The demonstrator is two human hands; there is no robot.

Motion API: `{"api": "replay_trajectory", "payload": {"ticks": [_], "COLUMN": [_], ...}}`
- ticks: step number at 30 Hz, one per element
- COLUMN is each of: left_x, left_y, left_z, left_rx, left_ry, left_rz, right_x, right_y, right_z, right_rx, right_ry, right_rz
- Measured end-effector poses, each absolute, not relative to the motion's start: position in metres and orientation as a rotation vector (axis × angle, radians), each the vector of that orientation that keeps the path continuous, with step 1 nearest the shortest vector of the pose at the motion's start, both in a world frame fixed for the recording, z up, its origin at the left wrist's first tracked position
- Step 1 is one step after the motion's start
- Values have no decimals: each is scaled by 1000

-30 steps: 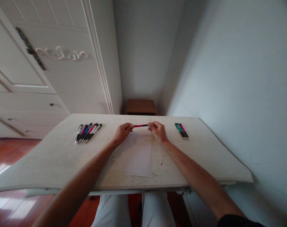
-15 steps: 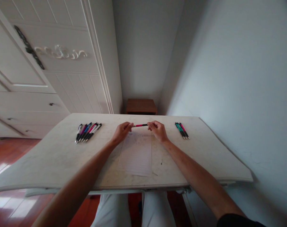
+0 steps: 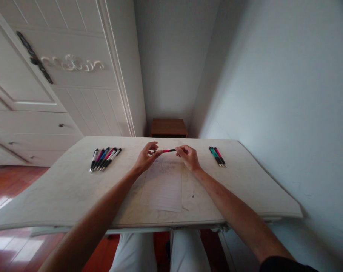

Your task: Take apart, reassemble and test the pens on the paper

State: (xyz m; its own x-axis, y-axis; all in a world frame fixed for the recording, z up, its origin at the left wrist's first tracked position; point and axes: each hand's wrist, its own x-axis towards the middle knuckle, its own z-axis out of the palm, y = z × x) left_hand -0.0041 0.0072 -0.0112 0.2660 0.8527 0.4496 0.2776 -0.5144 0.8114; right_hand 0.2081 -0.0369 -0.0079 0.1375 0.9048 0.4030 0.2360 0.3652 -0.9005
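Pale walls (image 3: 273, 94) and a white wardrobe (image 3: 75, 99) enclose a corner where a whitish worktop (image 3: 111, 202) carries a lined sheet (image 3: 164, 190), near its front edge and in front of the person. Beyond the sheet, past the far edge of the worktop, sits a low brown wooden box (image 3: 169, 124).

At the far end of the sheet, just above it in the view, a pink-and-black pen (image 3: 168, 151) lies roughly crosswise between the two hands. The right hand (image 3: 189, 155), at the sheet's far right corner, pinches the black end between thumb and fingers. The left hand (image 3: 144, 156), at the far left corner, has its fingers spread and raised, with the thumb against the pink side; whether it bears any weight I cannot tell.

Left of the sheet, well apart from it, a fanned cluster of pens (image 3: 105, 158) lies close together, in white, purple, blue and pink with black parts. Right of the sheet, also well apart, three pens (image 3: 216, 155), two teal and one pink, lie side by side.

The held pen looks light, stiff and hard to break. Its smooth coloured barrel may slide or roll under a loose touch; the black end, probably a grip section, seems the surer place to pinch.
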Motion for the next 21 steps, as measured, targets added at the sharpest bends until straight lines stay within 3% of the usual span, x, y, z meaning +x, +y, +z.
{"api": "replay_trajectory", "payload": {"ticks": [5,15,21], "left_x": [-7,-8,-8], "left_y": [14,10,12], "left_z": [-16,-8,-15], "left_rx": [2080,2037,1970], "left_ry": [1053,1035,1019], "left_rz": [1081,1289,1144], "right_x": [208,209,208], "right_y": [-36,-37,-37], "right_z": [-11,-4,-5], "right_rx": [-1129,-1137,-1113], "right_ry": [-1406,-1344,-1330], "right_rz": [636,643,658]}}
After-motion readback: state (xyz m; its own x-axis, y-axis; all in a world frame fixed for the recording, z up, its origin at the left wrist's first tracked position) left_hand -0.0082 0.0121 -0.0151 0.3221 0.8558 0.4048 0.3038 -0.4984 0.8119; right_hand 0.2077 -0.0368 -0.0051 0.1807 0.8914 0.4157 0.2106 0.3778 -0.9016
